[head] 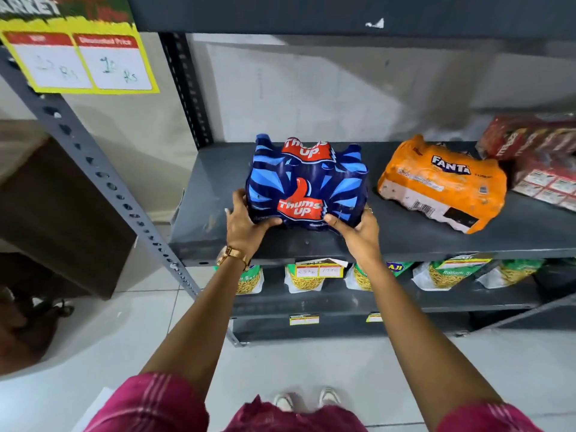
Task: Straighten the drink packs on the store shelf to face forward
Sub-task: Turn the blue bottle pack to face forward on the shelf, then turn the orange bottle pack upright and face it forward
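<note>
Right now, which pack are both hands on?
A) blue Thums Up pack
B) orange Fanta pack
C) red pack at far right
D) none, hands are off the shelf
A: the left hand and right hand grip the lower front corners of the blue Thums Up pack, while the orange Fanta pack sits untouched to its right.

left hand (246, 222) gripping, right hand (358, 230) gripping, arms outstretched

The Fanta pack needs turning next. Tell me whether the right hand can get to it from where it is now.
Probably yes. The right hand grips the Thums Up pack and must let go first. The Fanta pack lies askew just to its right on the same shelf, with only bare shelf between them.
</note>
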The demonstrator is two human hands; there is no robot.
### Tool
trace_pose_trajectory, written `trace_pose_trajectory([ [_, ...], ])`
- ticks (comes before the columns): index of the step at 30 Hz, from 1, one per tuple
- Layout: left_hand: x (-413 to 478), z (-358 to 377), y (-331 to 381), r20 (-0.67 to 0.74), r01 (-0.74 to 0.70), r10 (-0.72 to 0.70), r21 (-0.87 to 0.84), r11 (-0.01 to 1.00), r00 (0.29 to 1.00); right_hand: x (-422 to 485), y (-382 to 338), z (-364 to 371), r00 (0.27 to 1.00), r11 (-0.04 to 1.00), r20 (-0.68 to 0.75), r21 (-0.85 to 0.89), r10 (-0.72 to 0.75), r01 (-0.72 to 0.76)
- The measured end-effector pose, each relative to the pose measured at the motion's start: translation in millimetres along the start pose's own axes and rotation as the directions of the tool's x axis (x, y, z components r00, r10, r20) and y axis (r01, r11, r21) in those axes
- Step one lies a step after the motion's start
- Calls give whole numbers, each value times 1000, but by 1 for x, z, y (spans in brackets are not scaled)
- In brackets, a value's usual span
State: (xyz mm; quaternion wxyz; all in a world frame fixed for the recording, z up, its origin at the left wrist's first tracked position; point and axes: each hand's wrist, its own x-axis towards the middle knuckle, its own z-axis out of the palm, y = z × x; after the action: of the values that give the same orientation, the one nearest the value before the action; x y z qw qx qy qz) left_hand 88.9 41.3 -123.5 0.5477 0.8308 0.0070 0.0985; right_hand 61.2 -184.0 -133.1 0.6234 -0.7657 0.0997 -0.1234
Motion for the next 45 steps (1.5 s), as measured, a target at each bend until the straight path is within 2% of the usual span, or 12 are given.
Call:
trace_pose_trajectory([
  [7,-34,-17,-15,-56,-98,101,51,994,993,-18,7,1,997,1000,74,13,-3,2],
  [12,-47,-24,-20,-75,-132,131,-6,991,989,-31,7,3,996,1000,88,11,-4,3],
  [26,-55,-16,-16,-99,-59,48,-109,992,994,-28,-1,2,987,998,161,-67,8,3],
  [29,-75,-6,-3,-294,-100,79,-57,993,953,-27,-12,-22,941,988,337,-153,30,23],
  [31,-85,4,15,-415,-230,259,120,966,872,-27,-19,-53,926,960,377,-271,33,76],
  [33,-91,26,41,-409,-397,510,333,855,757,-30,-24,-92,960,967,270,-213,-79,139],
  [35,-90,55,73,-350,-526,678,439,728,646,-32,-30,-128,977,977,-57,-59,-206,203],
  [37,-89,103,108,-276,-612,744,432,662,609,-20,-32,-170,872,963,-419,-18,-252,270],
  [39,-87,151,136,-153,-669,754,372,643,639,2,-25,-208,798,971,-562,-45,-219,234],
  [42,-59,219,165,72,-600,609,296,743,790,52,-6,-255,879,991,-469,-57,84,-125],
  [43,-43,235,167,94,-493,486,257,831,869,66,0,-261,884,968,-409,-8,226,-251],
  [45,-6,259,176,44,-126,122,103,987,992,93,4,-274,854,880,-216,161,473,-446],
])
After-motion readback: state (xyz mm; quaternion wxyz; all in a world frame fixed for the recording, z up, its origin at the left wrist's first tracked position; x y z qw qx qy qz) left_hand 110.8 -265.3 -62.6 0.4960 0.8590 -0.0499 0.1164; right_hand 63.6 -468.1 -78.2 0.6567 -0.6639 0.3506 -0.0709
